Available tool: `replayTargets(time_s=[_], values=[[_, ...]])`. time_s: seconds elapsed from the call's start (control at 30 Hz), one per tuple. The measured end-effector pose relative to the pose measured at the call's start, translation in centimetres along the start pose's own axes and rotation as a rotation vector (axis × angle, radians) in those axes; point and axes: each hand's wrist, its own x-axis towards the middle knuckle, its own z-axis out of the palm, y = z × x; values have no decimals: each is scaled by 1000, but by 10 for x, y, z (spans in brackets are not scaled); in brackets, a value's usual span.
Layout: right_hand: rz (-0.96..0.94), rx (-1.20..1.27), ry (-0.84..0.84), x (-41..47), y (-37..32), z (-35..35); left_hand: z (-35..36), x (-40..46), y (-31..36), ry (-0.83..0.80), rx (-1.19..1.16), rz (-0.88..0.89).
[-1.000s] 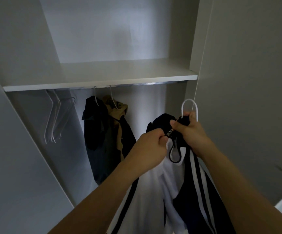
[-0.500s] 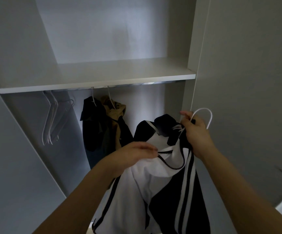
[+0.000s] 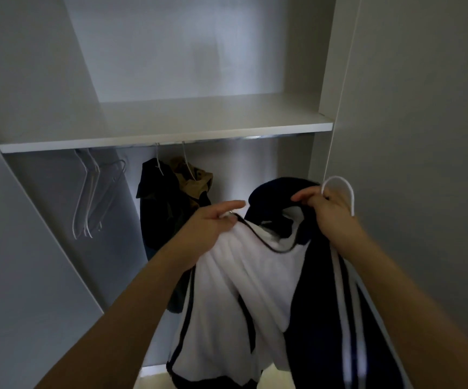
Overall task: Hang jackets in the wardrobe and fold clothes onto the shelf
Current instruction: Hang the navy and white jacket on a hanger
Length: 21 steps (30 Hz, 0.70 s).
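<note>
**Jacket held on a hanger before the open wardrobe**

The wardrobe (image 3: 58, 80) stands open and fills most of the view, with grey walls and one door (image 3: 423, 136) at the right. A white shelf (image 3: 171, 136) crosses it, and a rail (image 3: 255, 138) runs just under the shelf. From the rail hang two jackets, a dark one (image 3: 159, 209) and a tan one (image 3: 193, 181), touching each other. To their left hang some bare hangers (image 3: 89, 192).

In front of the wardrobe, below the shelf, the person holds a white and navy jacket (image 3: 244, 290) with white stripes on the sleeve. It sits on a white hanger (image 3: 339, 183), whose hook rises above the collar, near the door.

The right hand (image 3: 331, 211) grips the hanger neck together with the dark collar, its fingers curled round them. The left hand (image 3: 213, 223) pinches the white front edge of the jacket by the zip; its forefinger points straight out to the right.
</note>
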Motion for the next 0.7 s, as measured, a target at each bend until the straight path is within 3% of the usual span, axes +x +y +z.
replayTargets(time_s=[0.1,0.2,0.4,0.57,0.7], values=[[-44,-14,29,9,-1,-12,-15,3,1,133,167,-62],[-102,-87,20,10,-3,-2,-5,3,2,108,311,-45],[-156,104,-66,-11,-3,24,6,1,5,46,170,66],[-147,32,-162,-22,1,34,-4,2,-4,219,199,65],[-111,8,-204,-29,1,41,-11,-4,-7,176,28,34]])
